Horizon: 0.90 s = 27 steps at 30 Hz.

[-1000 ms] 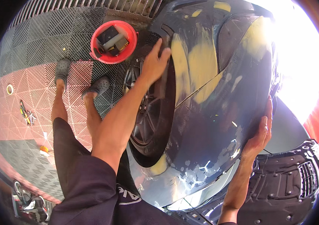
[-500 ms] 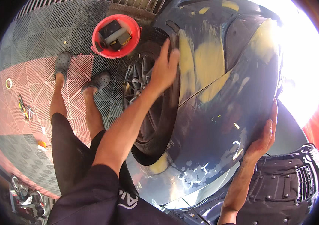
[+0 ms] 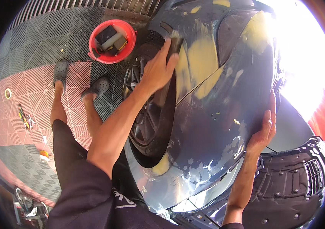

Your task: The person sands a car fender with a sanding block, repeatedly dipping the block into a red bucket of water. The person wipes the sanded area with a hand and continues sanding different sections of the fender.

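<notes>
Our L hand pinches a dark block btwn fingers & thumb, at the arch edge by a yellow patch. Our R hand is flat, fingers straight, along the car's R edge. Wheel close L of block, then bucket; tape well off. White lettering on our shirt, partly in folds.

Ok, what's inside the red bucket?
In the red bucket: a black block, a grey bar-shaped piece and a dark block with yellow on it. They overlap, so most of the bucket's bottom and anything beneath them is hidden.
</notes>
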### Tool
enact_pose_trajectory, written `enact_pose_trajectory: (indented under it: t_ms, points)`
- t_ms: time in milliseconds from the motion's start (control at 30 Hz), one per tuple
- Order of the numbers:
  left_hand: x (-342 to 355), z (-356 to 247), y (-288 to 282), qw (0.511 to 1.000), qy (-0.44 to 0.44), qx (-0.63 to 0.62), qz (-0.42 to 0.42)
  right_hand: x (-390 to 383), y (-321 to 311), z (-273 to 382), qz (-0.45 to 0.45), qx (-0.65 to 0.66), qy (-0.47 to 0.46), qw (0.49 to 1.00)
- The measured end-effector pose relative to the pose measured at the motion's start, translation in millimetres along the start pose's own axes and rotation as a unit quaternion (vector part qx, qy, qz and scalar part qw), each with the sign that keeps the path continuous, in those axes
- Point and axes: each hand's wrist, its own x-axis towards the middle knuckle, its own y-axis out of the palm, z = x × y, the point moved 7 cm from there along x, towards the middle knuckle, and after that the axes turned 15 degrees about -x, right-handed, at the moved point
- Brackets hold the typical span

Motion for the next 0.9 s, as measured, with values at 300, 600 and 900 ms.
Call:
enact_pose_trajectory:
  t_ms: [300,600,900]
  points:
    - [13.2,-12.9,-2.6,0.999,0.027,-0.001,0.021,2.2,0.1,3.0,0.003,0.005,-0.012,1.000]
    - [-47.4,-49.2,24.3,0.997,0.025,-0.020,0.076,-4.8,-9.4,-3.1,-0.017,-0.024,-0.028,0.999]
    - [-68.0,-88.2,34.9,0.993,0.057,-0.036,0.100,-6.8,-12.4,-7.3,-0.025,-0.058,-0.036,0.997]
